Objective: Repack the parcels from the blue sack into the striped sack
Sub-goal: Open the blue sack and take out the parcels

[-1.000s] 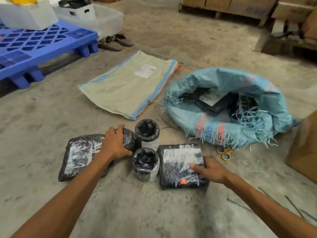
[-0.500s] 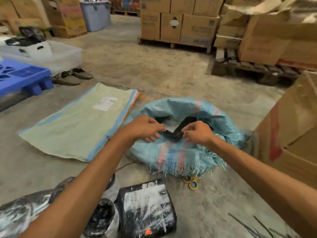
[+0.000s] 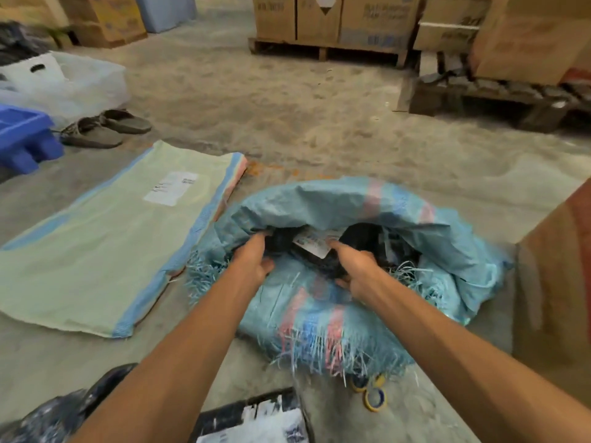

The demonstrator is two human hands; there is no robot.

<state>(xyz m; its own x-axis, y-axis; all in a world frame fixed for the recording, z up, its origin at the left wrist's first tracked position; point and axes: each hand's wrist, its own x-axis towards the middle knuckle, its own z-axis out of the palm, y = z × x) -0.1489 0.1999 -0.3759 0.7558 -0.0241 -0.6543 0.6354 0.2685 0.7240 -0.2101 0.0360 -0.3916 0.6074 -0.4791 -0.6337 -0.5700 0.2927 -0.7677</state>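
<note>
The blue sack lies open on the concrete floor, its frayed mouth toward me. Inside it is a black parcel with a white label. My left hand grips the parcel's left side and my right hand grips its right side, both reaching into the sack's mouth. The striped sack, pale green with blue edge stripes and a white label, lies flat and unfilled to the left. Two black wrapped parcels lie on the floor at the bottom edge, partly hidden by my left forearm.
Yellow-handled scissors lie just in front of the blue sack. A cardboard box stands close on the right. A pair of sandals, a blue pallet and a white crate sit at left; stacked boxes on pallets at the back.
Both hands left the parcels on the floor, reached to the blue sack's mouth and have gone deeper inside, taking hold of the black labelled parcel. My view has tilted up and forward.
</note>
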